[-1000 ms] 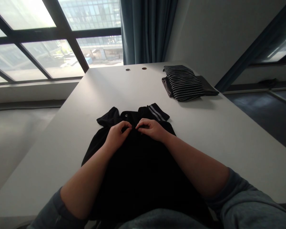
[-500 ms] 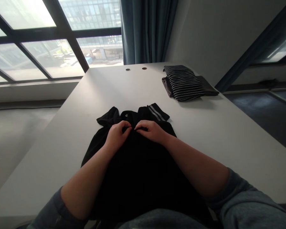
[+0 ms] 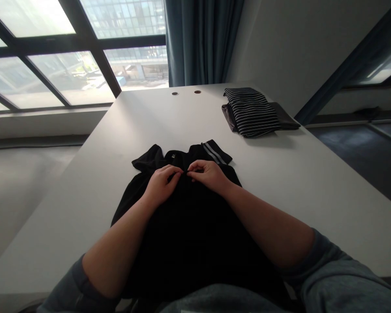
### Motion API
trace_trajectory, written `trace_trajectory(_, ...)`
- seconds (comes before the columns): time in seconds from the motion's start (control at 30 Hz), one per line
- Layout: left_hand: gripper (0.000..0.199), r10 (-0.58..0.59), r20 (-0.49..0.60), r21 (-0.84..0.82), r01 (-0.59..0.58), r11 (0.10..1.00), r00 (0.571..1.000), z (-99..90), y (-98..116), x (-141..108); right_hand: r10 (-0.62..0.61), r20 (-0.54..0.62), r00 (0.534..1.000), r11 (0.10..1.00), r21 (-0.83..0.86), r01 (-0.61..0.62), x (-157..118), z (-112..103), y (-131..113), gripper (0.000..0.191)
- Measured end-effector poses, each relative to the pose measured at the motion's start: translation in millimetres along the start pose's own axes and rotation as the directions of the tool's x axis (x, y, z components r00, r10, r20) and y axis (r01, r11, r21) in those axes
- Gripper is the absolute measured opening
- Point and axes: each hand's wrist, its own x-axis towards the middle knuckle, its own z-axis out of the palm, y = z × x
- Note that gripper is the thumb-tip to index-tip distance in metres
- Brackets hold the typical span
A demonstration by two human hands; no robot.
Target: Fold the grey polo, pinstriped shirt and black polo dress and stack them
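A black polo shirt point(image 3: 189, 234) lies flat on the white table, its collar toward the far side. The collar point(image 3: 213, 152) has a grey-striped edge, and a small label point(image 3: 173, 155) shows inside the neck. My left hand point(image 3: 161, 184) and my right hand point(image 3: 208, 175) rest on the shirt's chest just below the collar. Their fingertips meet at the front placket and pinch the black cloth. Any button there is hidden by my fingers.
A folded black garment with white stripes point(image 3: 250, 112) lies on dark grey cloth point(image 3: 285, 117) at the table's far right. The white table point(image 3: 84, 174) has several edges in view and two small round holes near its far edge. Windows and a blue curtain stand behind it.
Both hands have shifted slightly toward the collar, and my right hand's fingers have curled closer to the placket. The shirt and the folded garment stay in place.
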Motion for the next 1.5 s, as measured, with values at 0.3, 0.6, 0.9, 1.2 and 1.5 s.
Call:
trace_trajectory(0.3, 0.015, -0.050, 0.103, -0.117, 0.062, 0.991, 0.993, -0.9, -1.4, 1.0, -0.107, 0.005, 0.994, 0.994, -0.031, 0.107, 0.1, 0.5, 0.4, 0.019)
trace_trajectory(0.6, 0.017, -0.034, 0.223, -0.322, 0.106, 0.941, 0.974, -4.3, -2.1, 2.5, -0.167, 0.070, 0.984, 0.984, -0.051, 0.170, -0.6, -2.7, -2.7, 0.016)
trace_trajectory(0.9, 0.026, -0.120, 0.323, -0.476, 0.270, 0.837, 0.939, -7.6, -0.3, 0.4, -0.207, 0.111, 0.972, 0.966, -0.137, 0.221, -3.1, -9.0, -4.6, 0.019)
trace_trajectory(1.2, 0.022, -0.163, 0.283, -0.441, 0.279, 0.853, 0.945, -6.2, 3.0, -0.1, -0.254, 0.083, 0.964, 0.923, -0.276, 0.267, -0.6, -12.3, -1.9, 0.013)
trace_trajectory(1.5, 0.020, -0.011, 0.165, 0.020, 0.008, 1.000, 0.986, -4.1, -8.9, 0.8, -0.450, 0.111, 0.886, 0.806, -0.376, 0.457, -0.5, -14.7, -3.0, 0.005)
